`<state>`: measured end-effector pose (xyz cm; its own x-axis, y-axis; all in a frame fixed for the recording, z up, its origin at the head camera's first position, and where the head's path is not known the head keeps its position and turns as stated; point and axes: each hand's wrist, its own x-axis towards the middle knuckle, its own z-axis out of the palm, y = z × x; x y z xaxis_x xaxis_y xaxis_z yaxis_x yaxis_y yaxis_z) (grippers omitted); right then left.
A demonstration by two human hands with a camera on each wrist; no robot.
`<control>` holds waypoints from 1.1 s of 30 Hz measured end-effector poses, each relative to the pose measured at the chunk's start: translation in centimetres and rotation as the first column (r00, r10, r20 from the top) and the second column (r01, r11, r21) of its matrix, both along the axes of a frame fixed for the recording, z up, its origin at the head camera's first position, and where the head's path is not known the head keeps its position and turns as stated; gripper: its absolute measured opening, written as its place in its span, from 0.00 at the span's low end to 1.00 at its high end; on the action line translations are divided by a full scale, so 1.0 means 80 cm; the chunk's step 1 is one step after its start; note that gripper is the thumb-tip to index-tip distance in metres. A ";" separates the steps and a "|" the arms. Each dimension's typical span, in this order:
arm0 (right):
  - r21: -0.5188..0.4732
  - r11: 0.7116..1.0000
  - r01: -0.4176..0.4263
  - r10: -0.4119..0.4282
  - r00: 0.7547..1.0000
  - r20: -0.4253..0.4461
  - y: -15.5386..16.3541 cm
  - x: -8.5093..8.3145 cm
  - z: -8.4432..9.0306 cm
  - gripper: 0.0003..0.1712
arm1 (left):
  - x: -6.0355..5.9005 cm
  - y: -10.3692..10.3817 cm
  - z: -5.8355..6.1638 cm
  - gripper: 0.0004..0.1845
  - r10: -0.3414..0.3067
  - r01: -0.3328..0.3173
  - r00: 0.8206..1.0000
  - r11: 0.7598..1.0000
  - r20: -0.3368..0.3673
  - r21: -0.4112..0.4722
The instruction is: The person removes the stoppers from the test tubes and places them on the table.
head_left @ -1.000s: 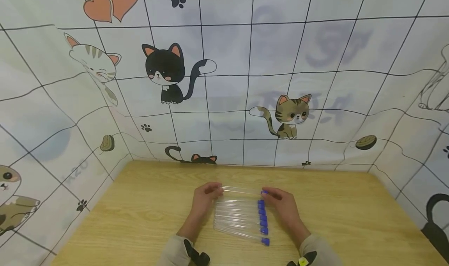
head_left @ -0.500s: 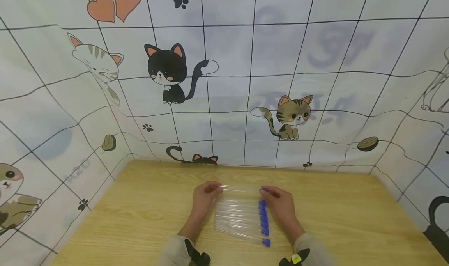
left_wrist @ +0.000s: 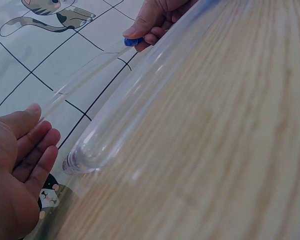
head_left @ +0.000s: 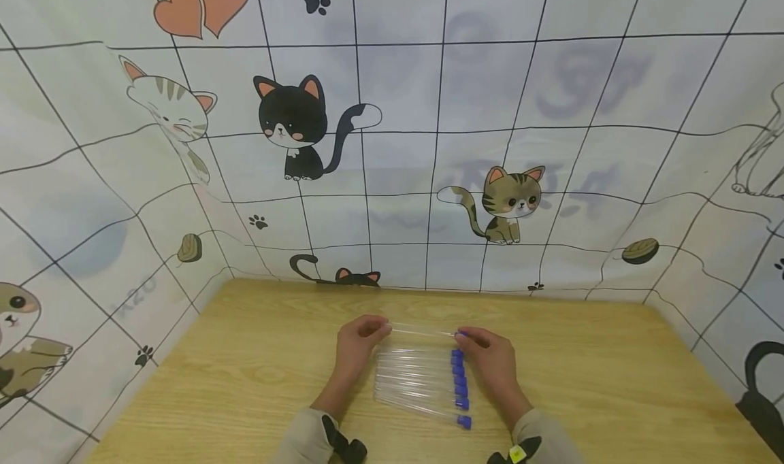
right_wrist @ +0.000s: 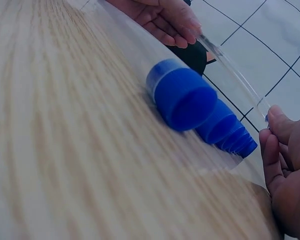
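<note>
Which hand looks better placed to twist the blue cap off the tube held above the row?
Probably the right hand: its fingertips pinch the blue cap of the raised tube. The left hand holds the tube's closed, rounded end, away from the cap, so it suits steadying.

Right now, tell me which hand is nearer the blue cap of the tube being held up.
Right. The right hand pinches the lifted tube at its blue cap; the left hand holds the opposite, clear end, a full tube length away.
</note>
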<state>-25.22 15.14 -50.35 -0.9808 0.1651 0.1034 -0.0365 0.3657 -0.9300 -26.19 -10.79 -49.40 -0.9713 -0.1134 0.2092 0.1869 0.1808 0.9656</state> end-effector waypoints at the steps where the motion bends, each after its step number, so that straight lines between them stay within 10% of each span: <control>1: 0.002 1.000 0.003 -0.003 1.000 -0.006 0.000 0.000 -0.001 0.19 | 0.003 0.001 0.005 0.08 -0.008 0.008 1.000 1.000 -0.006 0.000; 7: -0.005 1.000 -0.003 0.003 1.000 -0.020 0.000 0.002 -0.002 0.17 | 0.024 0.000 0.034 0.08 -0.048 0.048 0.999 0.999 -0.005 0.012; 33: -0.147 0.963 -0.227 0.227 0.974 -0.011 0.015 0.001 0.001 0.19 | 0.020 -0.006 0.029 0.10 -0.114 0.116 0.993 0.991 -0.026 0.068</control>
